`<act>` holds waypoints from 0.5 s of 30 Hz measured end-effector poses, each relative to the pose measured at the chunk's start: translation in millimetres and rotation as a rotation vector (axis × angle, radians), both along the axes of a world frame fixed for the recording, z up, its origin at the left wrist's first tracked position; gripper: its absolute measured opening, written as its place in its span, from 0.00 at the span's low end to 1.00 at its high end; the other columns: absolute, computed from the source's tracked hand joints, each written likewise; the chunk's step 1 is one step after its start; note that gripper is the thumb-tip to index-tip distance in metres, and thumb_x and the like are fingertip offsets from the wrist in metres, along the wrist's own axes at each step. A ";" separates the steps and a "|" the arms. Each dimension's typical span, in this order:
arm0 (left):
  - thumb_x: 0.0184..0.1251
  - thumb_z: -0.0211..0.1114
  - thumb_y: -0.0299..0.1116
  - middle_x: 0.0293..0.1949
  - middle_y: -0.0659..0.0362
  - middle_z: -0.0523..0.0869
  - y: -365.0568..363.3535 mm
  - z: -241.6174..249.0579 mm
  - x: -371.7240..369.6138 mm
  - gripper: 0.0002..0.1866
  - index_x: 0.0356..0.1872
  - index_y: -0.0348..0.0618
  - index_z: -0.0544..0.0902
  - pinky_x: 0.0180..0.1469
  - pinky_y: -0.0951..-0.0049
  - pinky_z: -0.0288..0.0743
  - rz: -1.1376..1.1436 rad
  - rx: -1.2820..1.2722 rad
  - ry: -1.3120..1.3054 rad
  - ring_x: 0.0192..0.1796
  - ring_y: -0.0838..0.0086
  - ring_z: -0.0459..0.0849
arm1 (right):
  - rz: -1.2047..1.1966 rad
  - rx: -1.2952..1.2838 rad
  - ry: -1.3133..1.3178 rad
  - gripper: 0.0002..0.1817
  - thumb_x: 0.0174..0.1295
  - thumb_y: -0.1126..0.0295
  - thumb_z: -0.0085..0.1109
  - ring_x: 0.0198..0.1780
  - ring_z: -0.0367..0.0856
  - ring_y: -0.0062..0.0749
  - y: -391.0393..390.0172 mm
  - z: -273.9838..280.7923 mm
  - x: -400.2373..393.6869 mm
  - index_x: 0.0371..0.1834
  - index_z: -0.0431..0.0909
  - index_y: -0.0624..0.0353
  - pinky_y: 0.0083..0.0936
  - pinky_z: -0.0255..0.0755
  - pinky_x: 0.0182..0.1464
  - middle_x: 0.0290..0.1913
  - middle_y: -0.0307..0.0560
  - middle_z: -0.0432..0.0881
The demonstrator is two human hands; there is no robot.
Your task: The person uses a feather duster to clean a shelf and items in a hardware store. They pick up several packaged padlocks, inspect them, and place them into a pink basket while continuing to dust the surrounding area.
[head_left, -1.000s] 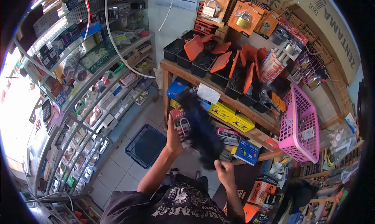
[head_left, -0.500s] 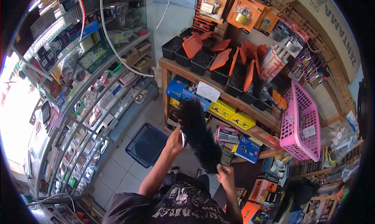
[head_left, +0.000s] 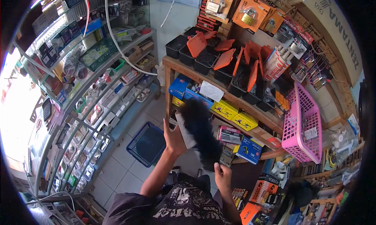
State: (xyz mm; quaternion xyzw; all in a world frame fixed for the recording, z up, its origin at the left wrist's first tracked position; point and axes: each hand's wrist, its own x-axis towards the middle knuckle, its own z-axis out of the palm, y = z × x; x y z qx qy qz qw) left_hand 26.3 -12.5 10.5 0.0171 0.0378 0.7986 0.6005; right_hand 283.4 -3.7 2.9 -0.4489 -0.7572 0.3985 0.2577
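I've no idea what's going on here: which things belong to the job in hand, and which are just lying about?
In the job:
dark fluffy duster, in the right hand
pale package, in the left hand

Apparently lying about:
blue basket on the floor
pink basket
yellow boxes
black bins

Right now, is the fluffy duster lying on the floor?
No, the right hand holds the dark fluffy duster up by its lower end.

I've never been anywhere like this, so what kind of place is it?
Probably a small hardware shop: packaged padlocks hang above a wooden bench, black bins with orange lids hold small dark items, and glass-fronted shelves are crowded with assorted goods.
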 end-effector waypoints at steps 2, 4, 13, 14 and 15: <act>0.66 0.40 0.72 0.73 0.49 0.61 0.6 13.4 1.2 0.49 0.74 0.39 0.57 0.73 0.49 0.51 0.069 -0.114 0.099 0.73 0.53 0.60 | 0.098 -0.035 0.014 0.28 0.70 0.54 0.55 0.18 0.55 0.26 -5.6 1.3 -5.5 0.18 0.65 0.65 0.33 0.52 0.22 0.14 0.46 0.59; 0.66 0.41 0.72 0.72 0.50 0.63 1.1 15.4 -0.4 0.48 0.73 0.39 0.58 0.73 0.52 0.53 0.071 -0.078 0.096 0.72 0.55 0.62 | 0.196 -0.017 -0.044 0.27 0.70 0.54 0.55 0.18 0.55 0.27 -3.3 1.9 -2.7 0.19 0.66 0.66 0.33 0.53 0.22 0.14 0.48 0.60; 0.69 0.39 0.68 0.67 0.51 0.71 0.8 12.5 0.2 0.43 0.71 0.43 0.64 0.71 0.53 0.59 0.054 -0.061 0.034 0.68 0.57 0.69 | 0.056 -0.026 0.044 0.27 0.71 0.54 0.54 0.19 0.56 0.24 0.2 0.2 -10.5 0.19 0.68 0.65 0.31 0.53 0.24 0.14 0.43 0.61; 0.69 0.39 0.68 0.67 0.51 0.71 1.8 8.4 1.9 0.43 0.71 0.43 0.64 0.71 0.53 0.59 0.055 -0.061 0.031 0.68 0.57 0.69 | 0.037 -0.008 0.045 0.27 0.71 0.54 0.54 0.19 0.57 0.24 0.5 0.8 -9.7 0.19 0.68 0.65 0.31 0.53 0.24 0.14 0.43 0.61; 0.69 0.39 0.69 0.67 0.51 0.70 5.0 5.8 2.0 0.43 0.72 0.42 0.63 0.72 0.52 0.58 0.145 -0.143 0.116 0.68 0.57 0.69 | 0.146 -0.071 0.015 0.28 0.71 0.54 0.53 0.19 0.56 0.24 0.6 -1.2 -4.8 0.19 0.66 0.65 0.31 0.53 0.24 0.15 0.42 0.59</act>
